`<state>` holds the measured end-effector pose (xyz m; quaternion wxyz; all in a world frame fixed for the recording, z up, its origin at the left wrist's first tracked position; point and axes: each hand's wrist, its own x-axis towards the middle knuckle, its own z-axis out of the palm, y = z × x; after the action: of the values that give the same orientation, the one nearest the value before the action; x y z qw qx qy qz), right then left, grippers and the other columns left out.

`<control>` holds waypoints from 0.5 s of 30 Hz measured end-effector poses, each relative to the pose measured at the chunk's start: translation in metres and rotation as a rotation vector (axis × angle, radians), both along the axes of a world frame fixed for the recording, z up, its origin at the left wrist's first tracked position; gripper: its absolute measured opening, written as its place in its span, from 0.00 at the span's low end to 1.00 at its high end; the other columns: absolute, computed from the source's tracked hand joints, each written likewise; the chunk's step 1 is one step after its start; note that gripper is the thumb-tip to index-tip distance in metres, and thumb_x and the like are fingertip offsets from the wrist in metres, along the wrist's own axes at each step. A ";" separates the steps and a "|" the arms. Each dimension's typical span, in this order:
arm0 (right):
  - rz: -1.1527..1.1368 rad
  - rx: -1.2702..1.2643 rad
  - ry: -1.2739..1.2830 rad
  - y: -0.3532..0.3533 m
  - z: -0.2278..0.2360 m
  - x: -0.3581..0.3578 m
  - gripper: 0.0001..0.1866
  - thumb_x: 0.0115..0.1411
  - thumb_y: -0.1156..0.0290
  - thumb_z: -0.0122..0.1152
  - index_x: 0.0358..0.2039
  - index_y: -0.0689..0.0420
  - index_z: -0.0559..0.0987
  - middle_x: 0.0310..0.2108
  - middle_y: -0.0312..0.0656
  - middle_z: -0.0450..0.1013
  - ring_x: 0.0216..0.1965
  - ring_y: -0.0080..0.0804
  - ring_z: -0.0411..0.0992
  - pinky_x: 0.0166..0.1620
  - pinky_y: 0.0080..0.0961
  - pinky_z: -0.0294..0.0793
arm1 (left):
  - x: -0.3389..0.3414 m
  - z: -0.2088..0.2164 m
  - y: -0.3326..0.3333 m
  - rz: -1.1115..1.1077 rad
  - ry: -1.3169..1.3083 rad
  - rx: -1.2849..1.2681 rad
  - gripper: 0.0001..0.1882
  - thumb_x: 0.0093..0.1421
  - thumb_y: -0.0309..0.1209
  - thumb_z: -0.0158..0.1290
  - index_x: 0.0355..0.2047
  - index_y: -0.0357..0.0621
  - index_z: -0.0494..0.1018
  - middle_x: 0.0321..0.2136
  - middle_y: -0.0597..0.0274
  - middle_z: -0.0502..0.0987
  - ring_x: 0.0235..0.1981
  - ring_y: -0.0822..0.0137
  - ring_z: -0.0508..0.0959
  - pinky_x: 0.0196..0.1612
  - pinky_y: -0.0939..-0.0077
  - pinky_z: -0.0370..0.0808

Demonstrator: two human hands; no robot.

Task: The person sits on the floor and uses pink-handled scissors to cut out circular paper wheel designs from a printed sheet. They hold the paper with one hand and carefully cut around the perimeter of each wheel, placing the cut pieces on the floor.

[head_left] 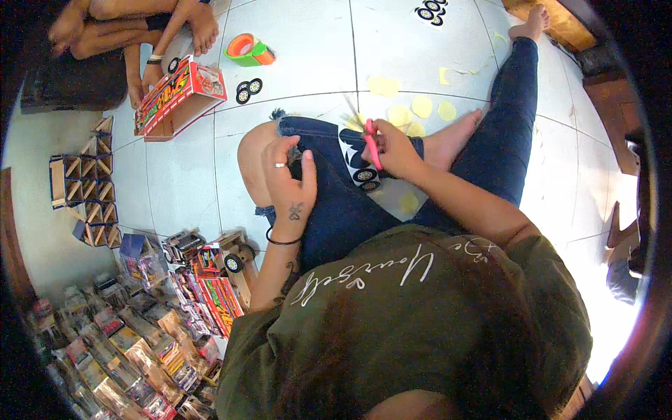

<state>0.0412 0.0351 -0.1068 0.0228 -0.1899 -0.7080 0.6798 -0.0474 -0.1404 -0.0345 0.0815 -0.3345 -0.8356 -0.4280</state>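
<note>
My right hand (393, 150) is closed around the pink handles of a pair of scissors (372, 140), whose blades point up and away, blurred. Beside it, across my jeans, lies a white paper strip (349, 145) printed with black shapes and round wheel pictures (365, 175). Whether that hand also touches the strip, I cannot tell. Over my left knee hovers or rests my left hand (285, 180), thumb apart from its bent fingers, with nothing visible in it. Yellow paper rounds (421, 106) and scraps lie on the tiles past my right hand.
At far left another person's hands (152, 72) touch a red toy truck body (178, 98). Near it are an orange-and-green tape roll (249, 50) and cut-out wheels (249, 89). More wheel cut-outs (431, 12) lie far off. Wooden frames (87, 178) and several toy trucks (133, 343) crowd the left side.
</note>
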 end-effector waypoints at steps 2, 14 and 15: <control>-0.053 -0.144 0.003 0.009 0.012 0.001 0.17 0.46 0.78 0.59 0.37 0.60 0.66 0.23 0.37 0.68 0.28 0.18 0.67 0.28 0.15 0.66 | 0.010 -0.002 0.007 -0.024 -0.141 0.040 0.15 0.50 0.27 0.52 0.38 0.38 0.65 0.33 0.55 0.68 0.35 0.62 0.69 0.38 0.73 0.65; -0.221 0.016 -0.027 0.023 -0.005 0.019 0.29 0.38 0.67 0.70 0.39 0.62 0.67 0.29 0.41 0.69 0.29 0.26 0.70 0.33 0.23 0.71 | 0.021 -0.021 0.041 -0.466 0.401 -0.663 0.12 0.40 0.32 0.57 0.28 0.49 0.71 0.33 0.62 0.66 0.41 0.62 0.64 0.44 0.63 0.59; -0.177 0.002 0.033 0.023 -0.007 0.017 0.27 0.39 0.70 0.69 0.38 0.62 0.66 0.29 0.41 0.69 0.31 0.26 0.69 0.34 0.22 0.71 | 0.017 -0.022 0.041 -0.465 0.402 -0.687 0.11 0.41 0.33 0.56 0.27 0.48 0.71 0.32 0.64 0.67 0.41 0.63 0.65 0.44 0.62 0.59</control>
<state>0.0586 0.0583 -0.1136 0.0947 -0.2403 -0.6888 0.6774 -0.0299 -0.0989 -0.0567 0.0281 -0.5970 -0.7995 -0.0599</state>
